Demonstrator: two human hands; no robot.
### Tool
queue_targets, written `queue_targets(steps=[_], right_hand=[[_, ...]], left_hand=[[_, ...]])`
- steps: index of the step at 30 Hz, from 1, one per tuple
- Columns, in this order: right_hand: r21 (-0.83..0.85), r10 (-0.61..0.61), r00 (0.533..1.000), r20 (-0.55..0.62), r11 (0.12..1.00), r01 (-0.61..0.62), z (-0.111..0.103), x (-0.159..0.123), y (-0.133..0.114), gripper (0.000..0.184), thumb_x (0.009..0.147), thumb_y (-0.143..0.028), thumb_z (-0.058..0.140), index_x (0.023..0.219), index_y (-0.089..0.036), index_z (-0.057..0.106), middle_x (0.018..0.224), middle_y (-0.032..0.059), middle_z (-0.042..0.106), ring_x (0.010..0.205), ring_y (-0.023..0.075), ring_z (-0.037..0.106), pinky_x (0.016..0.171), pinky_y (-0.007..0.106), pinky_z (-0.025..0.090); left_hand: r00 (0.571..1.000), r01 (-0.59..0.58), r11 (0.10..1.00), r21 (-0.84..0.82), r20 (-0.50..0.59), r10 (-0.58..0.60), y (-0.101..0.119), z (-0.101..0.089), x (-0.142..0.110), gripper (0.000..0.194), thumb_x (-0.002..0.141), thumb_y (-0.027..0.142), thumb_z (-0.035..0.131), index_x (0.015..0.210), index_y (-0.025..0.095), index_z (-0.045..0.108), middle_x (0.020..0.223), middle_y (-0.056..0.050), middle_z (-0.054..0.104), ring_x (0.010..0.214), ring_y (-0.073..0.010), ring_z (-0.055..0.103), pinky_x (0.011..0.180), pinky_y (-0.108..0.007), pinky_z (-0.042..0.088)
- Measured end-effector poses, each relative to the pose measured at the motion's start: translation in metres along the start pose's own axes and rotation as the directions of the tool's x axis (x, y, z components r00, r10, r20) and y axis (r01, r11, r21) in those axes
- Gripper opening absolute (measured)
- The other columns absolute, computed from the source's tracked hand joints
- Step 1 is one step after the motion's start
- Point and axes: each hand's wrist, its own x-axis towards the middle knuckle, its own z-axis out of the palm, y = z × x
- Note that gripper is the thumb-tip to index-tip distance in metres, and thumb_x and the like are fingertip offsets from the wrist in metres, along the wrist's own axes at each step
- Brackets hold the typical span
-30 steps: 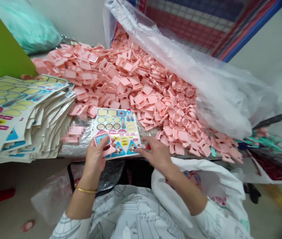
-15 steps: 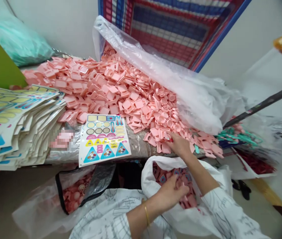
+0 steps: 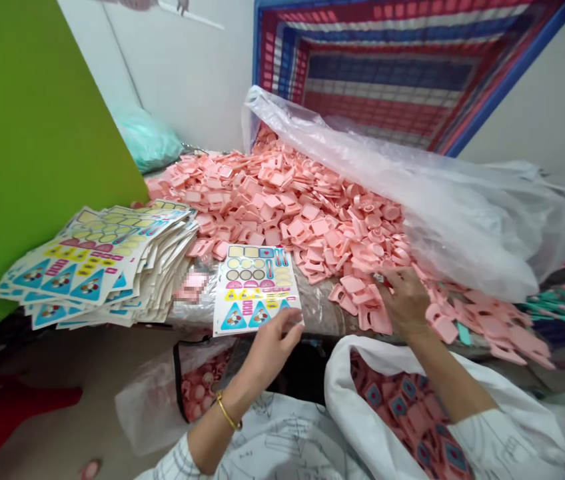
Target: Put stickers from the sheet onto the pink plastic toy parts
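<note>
My left hand (image 3: 273, 341) is at the lower right corner of a sticker sheet (image 3: 239, 298), its thumb and forefinger apart. Printed on the sheet are yellow shapes, pink half circles and blue triangles. My right hand (image 3: 405, 301) has its fingers bent at the front of a heap of pink plastic pieces (image 3: 262, 193), closed on a pink plastic piece (image 3: 373, 319); the hand partly hides the fingertips. Below my right forearm, a white sack (image 3: 341, 380) holds pink pieces with blue stickers (image 3: 399, 405).
A thick stack of sticker sheets (image 3: 97, 260) lies left, beside a green panel (image 3: 37, 133). Behind the heap are a clear plastic bag (image 3: 362, 143) and a striped basket (image 3: 392, 73). Turquoise pieces (image 3: 560, 308) lie far right. An open bag of pink parts (image 3: 202, 387) sits below the table edge.
My left hand has moved from over the sack up and left to the sticker sheet. My right hand stays at the heap's front edge. The view has swung left.
</note>
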Motion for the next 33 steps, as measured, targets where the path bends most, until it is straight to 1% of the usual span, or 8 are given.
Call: queue_targets(steps=[4,8,12,16,18,24,28,33], right_hand=[[0.25,-0.078,0.983,0.166,0.968,0.035,0.005,0.038,-0.041,0.027,0.095,-0.04,0.051,0.103,-0.024,0.071,0.105,0.0078,0.066,0.095,0.021,0.06,0.074,0.028,0.043],[0.369,-0.019,0.907,0.421,0.917,-0.152,0.033,0.068,-0.07,0.025,0.092,-0.038,0.054,0.104,-0.023,0.07,0.102,0.0055,0.07,0.092,0.0209,0.063,0.074,0.029,0.044],[0.279,0.047,0.802,0.595,0.924,-0.261,0.048,0.072,-0.079,0.029,0.093,-0.033,0.051,0.116,-0.026,0.066,0.11,0.0037,0.072,0.096,0.0214,0.065,0.073,0.027,0.043],[0.111,0.041,0.716,0.697,0.98,-0.164,0.045,0.059,-0.077,0.027,0.094,-0.033,0.05,0.116,-0.028,0.065,0.101,0.0033,0.074,0.089,0.022,0.067,0.066,0.026,0.038],[0.071,0.036,0.71,0.703,0.99,-0.121,0.04,0.055,-0.073,0.025,0.095,-0.031,0.048,0.112,-0.028,0.066,0.098,0.0031,0.074,0.087,0.0218,0.067,0.064,0.026,0.036],[0.194,-0.059,0.802,0.594,0.978,-0.072,0.01,0.066,-0.068,0.025,0.093,-0.026,0.05,0.111,-0.026,0.068,0.119,0.0045,0.068,0.1,0.0211,0.063,0.067,0.025,0.038],[0.542,-0.292,0.728,0.621,0.83,-0.13,0.0,0.071,-0.097,0.02,0.093,-0.028,0.052,0.101,-0.024,0.07,0.103,0.0031,0.071,0.094,0.0188,0.064,0.076,0.025,0.043],[0.76,-0.465,0.627,0.625,0.545,-0.354,0.031,0.063,-0.149,0.026,0.092,-0.039,0.053,0.087,-0.019,0.068,0.084,0.0013,0.067,0.079,0.016,0.06,0.07,0.025,0.043]], left_hand=[[0.982,-0.071,0.997,0.004,-0.176,0.07,0.006,-0.03,0.025,0.039,0.082,0.032,0.063,0.119,0.019,0.061,0.12,-0.012,0.067,0.105,-0.0225,0.066,0.094,-0.037,0.05],[0.979,0.04,0.998,-0.057,-0.198,-0.051,-0.009,-0.03,0.043,0.041,0.079,0.026,0.065,0.118,0.016,0.059,0.117,-0.013,0.067,0.098,-0.0213,0.067,0.088,-0.036,0.052],[0.987,0.052,0.99,-0.128,-0.143,-0.07,-0.027,-0.013,0.04,0.038,0.079,0.027,0.064,0.116,0.018,0.06,0.115,-0.011,0.067,0.099,-0.0203,0.066,0.088,-0.035,0.052],[0.989,0.041,0.983,-0.177,-0.132,-0.065,-0.035,-0.009,0.035,0.037,0.08,0.032,0.064,0.114,0.018,0.061,0.108,-0.009,0.068,0.096,-0.0206,0.065,0.088,-0.035,0.051],[0.99,0.047,0.977,-0.208,-0.121,-0.074,-0.036,-0.011,0.036,0.038,0.08,0.033,0.065,0.114,0.017,0.061,0.106,-0.009,0.068,0.095,-0.0207,0.065,0.087,-0.036,0.052],[0.991,0.059,0.958,-0.279,-0.1,-0.09,-0.017,-0.02,0.039,0.042,0.078,0.037,0.069,0.115,0.017,0.061,0.115,-0.012,0.068,0.106,-0.023,0.064,0.093,-0.036,0.05],[0.995,0.097,0.927,-0.362,0.043,-0.087,0.003,-0.028,0.047,0.059,0.071,0.033,0.077,0.125,0.018,0.058,0.121,-0.012,0.066,0.112,-0.0241,0.062,0.09,-0.034,0.051],[0.982,0.146,0.954,-0.262,0.153,-0.109,0.001,-0.035,0.065,0.043,0.071,0.03,0.072,0.111,0.015,0.067,0.077,0.0,0.067,0.066,-0.0126,0.061,0.065,-0.024,0.047]])
